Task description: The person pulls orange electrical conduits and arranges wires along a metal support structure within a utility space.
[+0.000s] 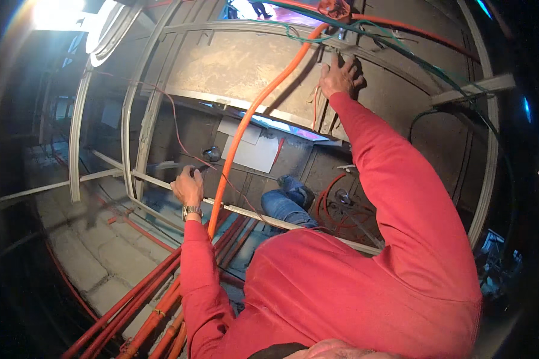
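Observation:
My left hand, wearing a metal watch, is closed by a metal rail, around a small dark item that I cannot make out. My right hand reaches up onto a dusty board, its fingers spread over the metal channel there. A thick orange conduit runs diagonally between my two hands. A thin red wire passes close to my left hand. A short red wire hangs just below my right hand.
Metal framing stands at left and right. Green cables cross the upper right. Red pipes run at lower left over grey blocks. White sheets, coiled red tubing and my jeans-clad leg show below.

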The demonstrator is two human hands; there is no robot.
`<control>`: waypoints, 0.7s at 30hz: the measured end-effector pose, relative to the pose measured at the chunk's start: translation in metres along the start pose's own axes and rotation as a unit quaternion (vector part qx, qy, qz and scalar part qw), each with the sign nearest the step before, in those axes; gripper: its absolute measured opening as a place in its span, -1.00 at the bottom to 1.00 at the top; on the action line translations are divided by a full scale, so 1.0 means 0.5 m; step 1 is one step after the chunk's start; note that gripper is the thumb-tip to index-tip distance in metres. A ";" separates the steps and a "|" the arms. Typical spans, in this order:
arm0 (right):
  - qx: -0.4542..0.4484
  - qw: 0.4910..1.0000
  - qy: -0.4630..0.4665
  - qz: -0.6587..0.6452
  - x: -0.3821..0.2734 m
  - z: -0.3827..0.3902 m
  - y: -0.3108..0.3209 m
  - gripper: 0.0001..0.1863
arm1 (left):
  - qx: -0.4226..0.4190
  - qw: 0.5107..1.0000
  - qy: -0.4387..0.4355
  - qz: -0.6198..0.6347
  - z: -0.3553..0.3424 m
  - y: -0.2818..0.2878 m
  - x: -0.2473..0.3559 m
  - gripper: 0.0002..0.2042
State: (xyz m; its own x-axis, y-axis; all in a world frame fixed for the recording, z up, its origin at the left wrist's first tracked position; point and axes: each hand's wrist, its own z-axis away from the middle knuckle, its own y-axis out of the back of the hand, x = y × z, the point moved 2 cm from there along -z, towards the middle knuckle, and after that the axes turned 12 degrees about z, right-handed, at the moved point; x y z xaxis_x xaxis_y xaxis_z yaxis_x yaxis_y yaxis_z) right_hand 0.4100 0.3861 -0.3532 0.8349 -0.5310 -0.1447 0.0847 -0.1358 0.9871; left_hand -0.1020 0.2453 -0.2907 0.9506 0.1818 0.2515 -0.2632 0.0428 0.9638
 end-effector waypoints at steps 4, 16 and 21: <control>0.019 0.999 -0.009 -0.037 0.000 -0.007 -0.033 -0.34 | -0.009 1.000 0.005 -0.006 -0.003 -0.007 -0.006 -0.72; 0.019 0.999 -0.006 -0.025 0.005 -0.001 -0.017 -0.34 | -0.038 0.999 -0.003 -0.031 -0.002 -0.012 -0.007 -0.71; -0.012 1.000 -0.007 -0.020 0.001 0.007 0.005 -0.32 | -0.027 0.998 -0.005 -0.062 -0.002 -0.007 0.006 -0.72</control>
State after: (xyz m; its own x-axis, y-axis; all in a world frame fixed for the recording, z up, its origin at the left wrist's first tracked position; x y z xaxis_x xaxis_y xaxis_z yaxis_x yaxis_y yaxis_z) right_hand 0.4089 0.3828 -0.3511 0.8232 -0.5369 -0.1847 0.1310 -0.1370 0.9819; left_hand -0.0986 0.2468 -0.2934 0.9779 0.1615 0.1325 -0.1522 0.1168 0.9814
